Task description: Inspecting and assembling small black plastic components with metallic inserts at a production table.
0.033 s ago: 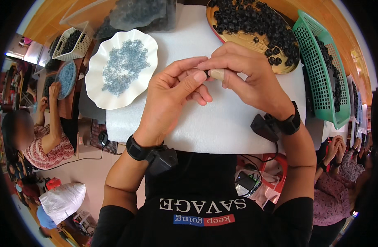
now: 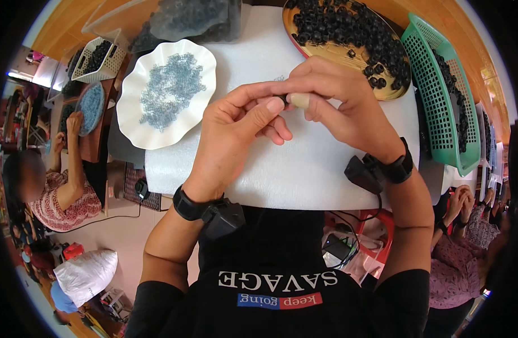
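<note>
Over the middle of the white table sheet, my left hand [image 2: 231,121] pinches a small black part [image 2: 282,99] between thumb and fingers. My right hand [image 2: 346,104] closes on the same part from the other side, its thumb, with a tan covering on the tip, pressed near it. Most of the part is hidden by the fingertips. To the left lies a white wavy-edged plate [image 2: 129,121] with a heap of tiny metal springs [image 2: 171,90]. Round black plastic parts [image 2: 349,28] fill much of a gold tray [image 2: 329,56] at the far right.
A green basket [image 2: 439,121] with black parts stands right of the table. At the far left is a clear bin [image 2: 228,34] of black pieces. A person [image 2: 67,197] works at the left; others sit at the right. Cables [image 2: 355,236] hang below the table edge.
The fingers of my right hand have shifted slightly around the black part, and my left index finger has straightened a little. A few springs on the sheet beyond my hands now show more plainly.
</note>
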Available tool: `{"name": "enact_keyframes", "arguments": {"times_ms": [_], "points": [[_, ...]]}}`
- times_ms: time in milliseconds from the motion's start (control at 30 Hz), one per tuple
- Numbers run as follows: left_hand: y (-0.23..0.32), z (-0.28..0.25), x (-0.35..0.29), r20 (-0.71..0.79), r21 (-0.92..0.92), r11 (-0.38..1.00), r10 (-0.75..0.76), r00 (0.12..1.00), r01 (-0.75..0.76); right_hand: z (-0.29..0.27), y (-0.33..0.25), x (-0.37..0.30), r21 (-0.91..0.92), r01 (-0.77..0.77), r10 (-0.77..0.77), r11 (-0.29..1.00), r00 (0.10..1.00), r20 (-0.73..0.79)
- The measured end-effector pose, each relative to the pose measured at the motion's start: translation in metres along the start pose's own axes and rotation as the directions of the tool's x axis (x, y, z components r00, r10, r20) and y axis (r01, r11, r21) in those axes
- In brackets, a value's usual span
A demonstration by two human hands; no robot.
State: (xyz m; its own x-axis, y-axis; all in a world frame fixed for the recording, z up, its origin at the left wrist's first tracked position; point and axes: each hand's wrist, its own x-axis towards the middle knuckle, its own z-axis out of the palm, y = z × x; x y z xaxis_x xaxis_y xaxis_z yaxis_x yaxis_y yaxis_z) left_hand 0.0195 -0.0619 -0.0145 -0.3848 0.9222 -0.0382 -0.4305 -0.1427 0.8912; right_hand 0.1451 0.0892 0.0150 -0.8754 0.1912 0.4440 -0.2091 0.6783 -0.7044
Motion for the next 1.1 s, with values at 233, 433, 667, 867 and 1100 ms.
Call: {"name": "enact_keyframes", "arguments": {"times_ms": [233, 433, 667, 867, 1100], "points": [[0.017, -0.013, -0.023, -0.03, 0.108, 0.994, -0.004, 1.0, 0.007, -0.023, 0.01, -0.001, -0.175, -0.083, 0.072, 0.981, 0.995, -0.069], [0.015, -0.028, -0.044, 0.051, 0.149, 0.986, -0.082, 0.995, 0.074, -0.03, 0.003, -0.004, -0.288, -0.118, 0.177, 0.95, 0.966, 0.187], [0.006, -0.03, -0.042, 0.077, 0.146, 0.989, 0.001, 0.997, -0.012, -0.034, 0.012, -0.008, -0.614, 0.047, -0.004, 0.788, 0.998, 0.07], [0.01, -0.027, -0.039, 0.072, 0.142, 0.99, -0.036, 0.997, 0.026, -0.03, 0.014, -0.011, -0.711, 0.019, 0.044, 0.703, 0.997, 0.069], [0.012, -0.03, -0.038, 0.127, 0.109, 0.993, -0.066, 0.99, 0.052, -0.023, 0.023, -0.011, -0.744, 0.057, 0.095, 0.665, 0.983, 0.16]]}}
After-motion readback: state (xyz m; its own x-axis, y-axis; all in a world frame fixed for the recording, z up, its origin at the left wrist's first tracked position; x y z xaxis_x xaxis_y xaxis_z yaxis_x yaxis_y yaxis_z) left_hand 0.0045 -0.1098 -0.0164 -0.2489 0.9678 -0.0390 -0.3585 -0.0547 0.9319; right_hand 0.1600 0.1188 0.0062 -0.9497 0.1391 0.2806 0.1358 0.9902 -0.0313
